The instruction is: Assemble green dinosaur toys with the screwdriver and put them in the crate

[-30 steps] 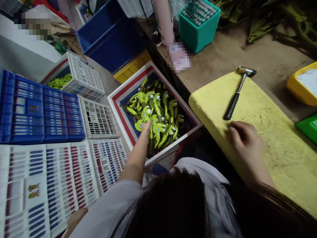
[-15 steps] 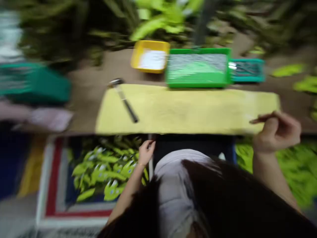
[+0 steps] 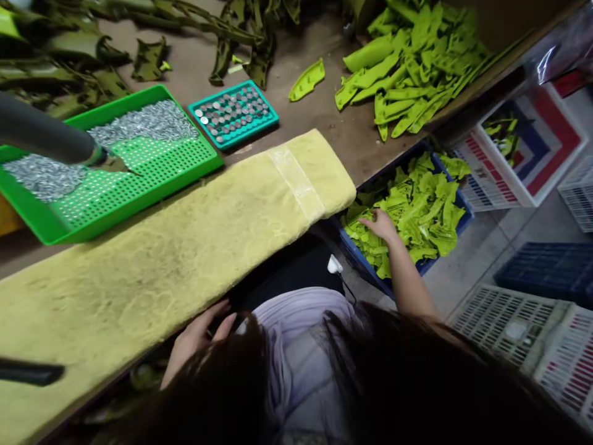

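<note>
My right hand [image 3: 380,225] reaches down among lime-green plastic parts [image 3: 417,198] in a blue crate [image 3: 370,269] beside the table. Its fingers are stretched over the pieces, a little apart; no held part can be made out. Close to my lap, my left hand [image 3: 199,337] is at the table's front edge, thumb and fingers apart, partly covered by dark hair. Along that edge lies a long yellow pad [image 3: 185,259]. A black tool handle [image 3: 32,372] rests on the pad's left part.
A green tray [image 3: 152,191] holds small silvery pieces, with a dark pointed tool [image 3: 55,136] hanging over it. Beside it is a teal tray [image 3: 236,114] of small round pieces. Lime-green parts [image 3: 417,68] and olive parts [image 3: 241,37] lie behind. Plastic crates [image 3: 514,321] stand at right.
The view has swung to the right. My right hand has gone from above the pad's right end down into the crate of lime-green parts. My left hand stays low by the table edge.
</note>
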### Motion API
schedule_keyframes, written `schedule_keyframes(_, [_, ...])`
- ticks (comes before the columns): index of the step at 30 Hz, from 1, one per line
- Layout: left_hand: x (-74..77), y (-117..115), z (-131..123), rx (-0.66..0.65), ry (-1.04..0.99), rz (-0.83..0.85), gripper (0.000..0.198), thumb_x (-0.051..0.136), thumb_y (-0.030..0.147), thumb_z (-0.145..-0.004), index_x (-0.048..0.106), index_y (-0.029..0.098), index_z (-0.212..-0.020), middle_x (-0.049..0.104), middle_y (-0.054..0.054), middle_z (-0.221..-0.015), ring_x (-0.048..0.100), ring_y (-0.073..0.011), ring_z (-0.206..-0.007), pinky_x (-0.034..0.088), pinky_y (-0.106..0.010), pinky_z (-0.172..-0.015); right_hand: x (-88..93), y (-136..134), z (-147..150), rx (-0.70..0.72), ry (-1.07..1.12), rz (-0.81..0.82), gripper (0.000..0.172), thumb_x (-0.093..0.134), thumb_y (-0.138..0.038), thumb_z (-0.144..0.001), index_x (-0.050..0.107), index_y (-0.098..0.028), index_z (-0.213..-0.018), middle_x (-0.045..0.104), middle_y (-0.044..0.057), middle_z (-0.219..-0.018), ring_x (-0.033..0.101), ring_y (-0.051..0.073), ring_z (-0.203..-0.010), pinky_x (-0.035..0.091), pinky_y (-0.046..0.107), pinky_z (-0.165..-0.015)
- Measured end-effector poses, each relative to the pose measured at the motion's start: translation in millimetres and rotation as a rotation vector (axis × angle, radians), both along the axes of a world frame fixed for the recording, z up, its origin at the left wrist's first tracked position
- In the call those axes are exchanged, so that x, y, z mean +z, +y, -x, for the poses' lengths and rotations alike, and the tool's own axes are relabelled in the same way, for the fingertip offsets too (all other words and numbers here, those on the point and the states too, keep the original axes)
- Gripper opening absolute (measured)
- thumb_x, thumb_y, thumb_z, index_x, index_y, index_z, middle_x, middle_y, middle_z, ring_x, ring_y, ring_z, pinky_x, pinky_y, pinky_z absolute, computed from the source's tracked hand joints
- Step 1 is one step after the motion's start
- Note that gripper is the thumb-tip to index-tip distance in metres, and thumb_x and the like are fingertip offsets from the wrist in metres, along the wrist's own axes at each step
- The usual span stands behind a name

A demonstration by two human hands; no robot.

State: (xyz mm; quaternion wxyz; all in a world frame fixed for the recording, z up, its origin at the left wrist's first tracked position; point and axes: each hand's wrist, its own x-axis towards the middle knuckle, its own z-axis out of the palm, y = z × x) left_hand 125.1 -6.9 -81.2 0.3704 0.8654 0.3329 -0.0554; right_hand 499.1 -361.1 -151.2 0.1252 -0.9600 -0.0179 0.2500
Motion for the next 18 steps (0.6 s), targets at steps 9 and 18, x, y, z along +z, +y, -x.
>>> schedule_keyframes(9, [19.0,-29.5,-12.2,-0.088,0.02,-0.018,0.048,0.055,0.057,-0.084,0.066,0.024,-0.117,0.073,-0.005,-0.112,0.069,-0.0252,-0.104,0.059,-0.032,-0.083,19.1,-15.6,26.8,0.215,-0.001,0.0,0.108,0.079,-0.05,-0.066,0.026,-0.011,-0.152,0.038,0.026,-0.151,0.038,0.041,-0.14,0.025,0.055,-0.117])
schedule_keyframes(18, [75.1,-42.0,-67.8,-0.082,-0.26,0.431,0.045,0.066,0.054,-0.079,0.069,0.019,-0.106,0.075,-0.008,-0.1,0.07,-0.0243,-0.095,0.056,-0.04,-0.093,167.2,12.4,24.5,0.288,-0.597,-0.479,0.113,0.072,-0.067,-0.064,0.019,-0.024,-0.154,0.057,0.014,-0.132,0.056,0.035,-0.12,0.044,0.055,-0.102])
